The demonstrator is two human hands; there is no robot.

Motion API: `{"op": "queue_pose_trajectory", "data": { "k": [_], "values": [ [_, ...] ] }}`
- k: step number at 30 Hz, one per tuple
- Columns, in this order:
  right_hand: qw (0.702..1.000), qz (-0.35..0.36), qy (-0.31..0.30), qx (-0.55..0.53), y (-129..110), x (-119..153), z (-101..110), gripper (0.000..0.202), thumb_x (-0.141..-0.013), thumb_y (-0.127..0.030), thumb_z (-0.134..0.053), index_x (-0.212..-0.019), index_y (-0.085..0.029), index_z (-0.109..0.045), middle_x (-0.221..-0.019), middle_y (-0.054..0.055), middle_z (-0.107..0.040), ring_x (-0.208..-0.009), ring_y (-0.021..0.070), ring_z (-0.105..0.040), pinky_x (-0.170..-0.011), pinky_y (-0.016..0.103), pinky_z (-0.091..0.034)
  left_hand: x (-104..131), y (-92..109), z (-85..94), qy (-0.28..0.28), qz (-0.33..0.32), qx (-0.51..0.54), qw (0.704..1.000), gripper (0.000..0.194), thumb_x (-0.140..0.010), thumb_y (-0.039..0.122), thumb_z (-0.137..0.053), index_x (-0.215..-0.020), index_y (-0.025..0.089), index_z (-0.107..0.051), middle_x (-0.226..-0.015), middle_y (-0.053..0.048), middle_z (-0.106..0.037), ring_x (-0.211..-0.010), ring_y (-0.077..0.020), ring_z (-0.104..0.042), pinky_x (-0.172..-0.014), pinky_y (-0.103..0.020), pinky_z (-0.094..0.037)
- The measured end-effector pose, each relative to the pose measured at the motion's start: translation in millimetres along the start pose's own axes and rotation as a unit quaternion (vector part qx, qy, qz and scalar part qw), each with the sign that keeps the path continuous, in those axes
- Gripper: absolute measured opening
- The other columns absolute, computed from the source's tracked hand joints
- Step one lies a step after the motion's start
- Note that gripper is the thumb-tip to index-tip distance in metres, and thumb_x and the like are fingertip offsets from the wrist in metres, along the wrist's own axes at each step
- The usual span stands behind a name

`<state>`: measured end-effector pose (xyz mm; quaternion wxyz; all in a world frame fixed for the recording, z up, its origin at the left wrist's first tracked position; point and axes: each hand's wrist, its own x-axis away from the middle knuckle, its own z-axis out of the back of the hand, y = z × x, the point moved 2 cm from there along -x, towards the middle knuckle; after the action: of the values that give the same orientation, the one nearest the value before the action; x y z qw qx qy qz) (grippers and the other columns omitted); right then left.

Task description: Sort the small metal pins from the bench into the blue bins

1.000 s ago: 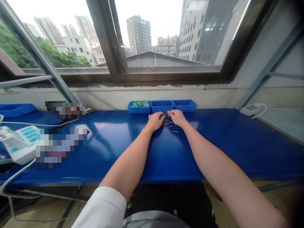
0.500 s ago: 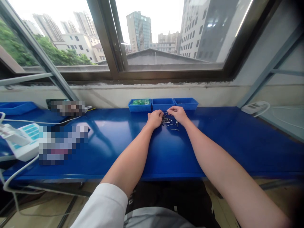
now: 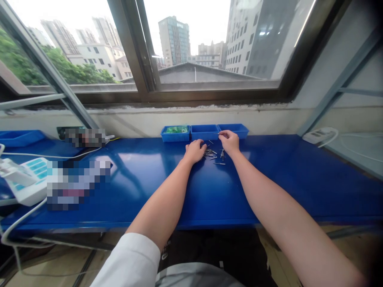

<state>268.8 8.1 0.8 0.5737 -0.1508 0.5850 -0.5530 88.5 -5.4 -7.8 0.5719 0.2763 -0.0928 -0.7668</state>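
Note:
A loose pile of thin metal screws (image 3: 211, 152) lies on the blue table, with a few strays around it; their exact kind is hard to make out. My left hand (image 3: 195, 151) rests at the left edge of this pile, fingers apart and slightly curled, with no piece visible in them. Just in front of the blue bins, my right hand (image 3: 229, 142) pinches one small metal screw (image 3: 219, 133) between thumb and fingertips. Behind it stand the middle blue bin (image 3: 205, 135) and the right blue bin (image 3: 243, 134).
A left blue bin (image 3: 175, 138) holds green packets. The window wall rises behind the bins. On the left lie a white device with blue panels (image 3: 36, 175), cables and blurred items. A white power strip (image 3: 318, 134) sits at the far right.
My right hand has moved slightly right, away from my left hand and the pile, with a screw in its fingertips. My left hand has stayed by the pile, its fingers loosening.

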Motion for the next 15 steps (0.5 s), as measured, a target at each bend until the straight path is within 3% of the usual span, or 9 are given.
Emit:
{"op": "queue_pose_trajectory", "data": {
  "k": [8, 11, 15],
  "values": [
    [0.989, 0.028, 0.038, 0.138, 9, -8, 7, 0.047, -0.069, -0.020, -0.050, -0.113, -0.012, -0.062, -0.117, 0.012, -0.062, -0.109, 0.0283, -0.052, -0.097, 0.042, -0.040, 0, -2, -1.7, -0.010, -0.011, -0.009, 1.000, 0.035, -0.090, 0.039, -0.041, -0.117, 0.021, -0.056, -0.123, -0.008, -0.061, -0.116, -0.0251, -0.053, -0.099, -0.043, -0.036],
    [0.986, -0.001, 0.020, 0.168, 12, -10, 8, 0.055, -0.069, -0.022, -0.052, -0.123, -0.012, -0.058, -0.126, 0.013, -0.057, -0.117, 0.0309, -0.046, -0.101, 0.045, -0.037, -1, -3, -2.8, -0.015, -0.011, -0.015, 1.000, 0.035, -0.090, 0.040, -0.040, -0.116, 0.022, -0.057, -0.123, -0.008, -0.061, -0.116, -0.0252, -0.052, -0.099, -0.044, -0.036],
    [0.979, -0.059, -0.037, 0.189, 13, -8, 6, 0.073, -0.066, -0.025, -0.058, -0.138, -0.018, -0.044, -0.147, 0.010, -0.037, -0.127, 0.0362, -0.036, -0.101, 0.052, -0.034, -1, -3, -2.8, -0.021, -0.011, -0.025, 0.999, 0.036, -0.089, 0.041, -0.041, -0.116, 0.022, -0.057, -0.122, -0.008, -0.061, -0.116, -0.0258, -0.052, -0.098, -0.045, -0.036]
  ]
}}
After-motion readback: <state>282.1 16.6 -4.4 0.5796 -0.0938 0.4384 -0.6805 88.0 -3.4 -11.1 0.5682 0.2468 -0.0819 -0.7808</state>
